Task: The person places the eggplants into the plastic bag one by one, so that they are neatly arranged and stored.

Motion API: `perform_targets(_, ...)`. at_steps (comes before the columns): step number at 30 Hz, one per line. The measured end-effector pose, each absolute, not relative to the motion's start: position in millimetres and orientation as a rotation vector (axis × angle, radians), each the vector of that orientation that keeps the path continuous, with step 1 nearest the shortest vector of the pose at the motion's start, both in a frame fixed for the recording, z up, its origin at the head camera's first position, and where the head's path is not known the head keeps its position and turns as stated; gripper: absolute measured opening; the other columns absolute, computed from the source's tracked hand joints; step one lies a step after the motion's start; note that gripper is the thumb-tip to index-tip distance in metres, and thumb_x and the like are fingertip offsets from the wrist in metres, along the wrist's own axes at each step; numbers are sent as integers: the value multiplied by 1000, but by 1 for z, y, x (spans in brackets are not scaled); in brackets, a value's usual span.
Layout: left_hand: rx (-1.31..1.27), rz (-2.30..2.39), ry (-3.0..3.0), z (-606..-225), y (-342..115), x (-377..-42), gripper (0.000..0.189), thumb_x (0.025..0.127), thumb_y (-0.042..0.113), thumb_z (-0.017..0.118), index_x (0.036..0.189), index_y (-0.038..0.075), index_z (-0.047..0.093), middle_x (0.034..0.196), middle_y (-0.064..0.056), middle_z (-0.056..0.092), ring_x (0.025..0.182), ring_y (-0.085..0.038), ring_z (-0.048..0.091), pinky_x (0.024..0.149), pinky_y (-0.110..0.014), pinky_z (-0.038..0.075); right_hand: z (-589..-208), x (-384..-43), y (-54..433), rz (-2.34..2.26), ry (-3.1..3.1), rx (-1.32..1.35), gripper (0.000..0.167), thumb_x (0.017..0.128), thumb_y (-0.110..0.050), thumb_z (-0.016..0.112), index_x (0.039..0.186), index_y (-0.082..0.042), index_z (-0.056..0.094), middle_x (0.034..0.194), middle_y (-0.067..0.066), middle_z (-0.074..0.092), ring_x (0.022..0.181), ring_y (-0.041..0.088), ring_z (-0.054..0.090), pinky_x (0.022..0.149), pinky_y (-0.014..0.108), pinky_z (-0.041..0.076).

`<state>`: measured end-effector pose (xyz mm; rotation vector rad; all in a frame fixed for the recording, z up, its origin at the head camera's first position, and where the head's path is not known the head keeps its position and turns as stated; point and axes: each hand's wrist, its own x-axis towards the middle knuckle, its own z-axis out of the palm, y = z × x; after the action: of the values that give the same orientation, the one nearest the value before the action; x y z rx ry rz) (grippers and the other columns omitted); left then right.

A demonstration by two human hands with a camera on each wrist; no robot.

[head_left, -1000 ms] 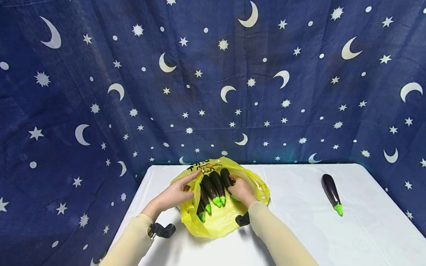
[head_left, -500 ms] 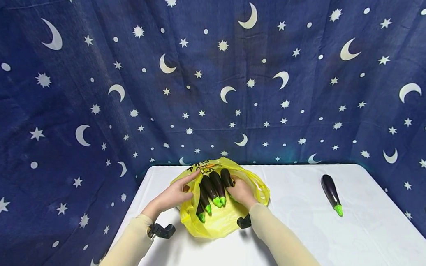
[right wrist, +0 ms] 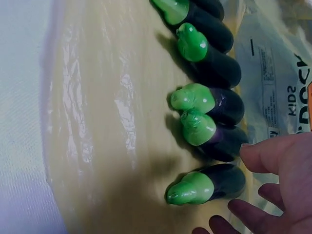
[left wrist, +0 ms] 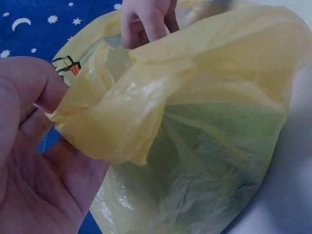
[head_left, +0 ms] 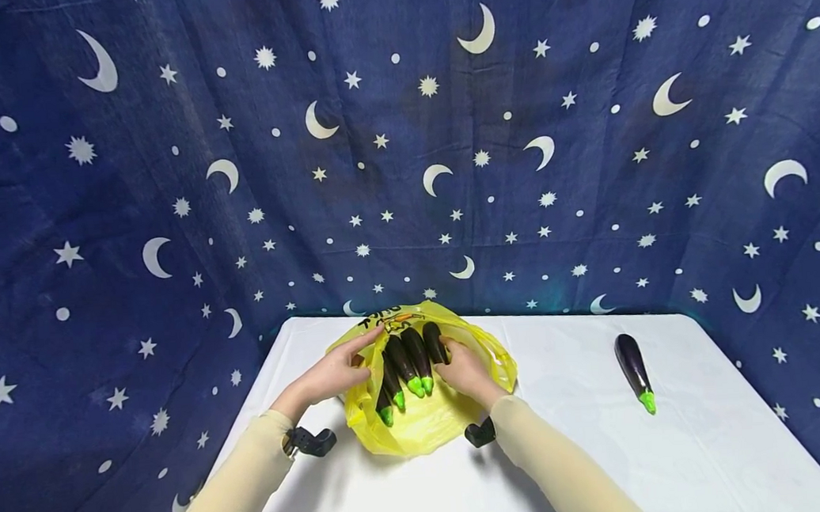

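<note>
A yellow plastic bag lies on the table with its mouth spread toward me. Several dark purple eggplants with green caps lie side by side inside it. My left hand pinches the bag's left edge between thumb and fingers; the left wrist view shows the crumpled film there. Inside the bag, my right hand is at the rightmost eggplant, and partly covers it in the head view. Seen from the right wrist, that hand's thumb and fingers are spread apart beside the eggplant's far end.
One more eggplant lies apart on the right side of the white table. A dark blue cloth with moons and stars hangs behind and along both sides. Black wrist cameras sit at both cuffs.
My right hand has drawn back slightly to the right and toward me, and its grip on the rightmost eggplant has loosened. The left hand stays at the bag's edge.
</note>
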<state>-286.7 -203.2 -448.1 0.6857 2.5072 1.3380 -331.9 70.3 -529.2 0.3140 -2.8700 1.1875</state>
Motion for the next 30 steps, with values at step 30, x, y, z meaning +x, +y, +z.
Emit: perform_targets(30,677,1341,2522,-445,-203,-285,81,90,2,59,163,24,31,166,0,29,146,-29,35,116,-52,31,-489,-265,118,1460,-2735,626,59,95,-17,70,151,-14,52,141,9,59,122,36,58,98,50,50)
